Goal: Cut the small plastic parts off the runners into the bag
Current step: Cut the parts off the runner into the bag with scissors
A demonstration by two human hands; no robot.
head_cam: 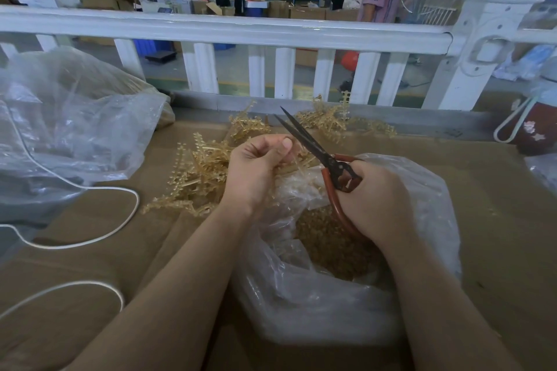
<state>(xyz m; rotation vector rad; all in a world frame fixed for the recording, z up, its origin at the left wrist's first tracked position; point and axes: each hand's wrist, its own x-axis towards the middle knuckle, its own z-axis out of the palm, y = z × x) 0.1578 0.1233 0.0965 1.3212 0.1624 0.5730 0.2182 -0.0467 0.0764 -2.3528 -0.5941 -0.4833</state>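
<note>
Scissors [313, 147] sit in my right hand [373, 205], fingers curled round the red loop handles, the dark, dull blades parted a little and pointing toward the bench's far edge. My left hand [259, 169] pinches one thin translucent runner [297, 164] between thumb and curled fingers, holding it just beside the blades and above the mouth of the bag [346, 304].

The bag is clear, crinkled plastic, standing open near the bench's near edge between my forearms; inside it lies a mound of small amber parts [331, 244], grainy in look. The bench [497, 220] is covered in flat brown cardboard.

Uncut runners [199, 178] lie in a tangled heap just left of my left hand, amber and glassy, each a straight spine with short side teeth like a comb. More of them [328, 122] are strewn along the far edge.

A large, wrinkled clear sack [69, 117] slumps at the far left corner. A white cord [90, 220] loops over the cardboard on the left side. At the right edge stands a dark red mug [533, 132] with a pale handle and small flower marks. A white fence rail [226, 28] runs behind the far edge. I can read no writing anywhere.
</note>
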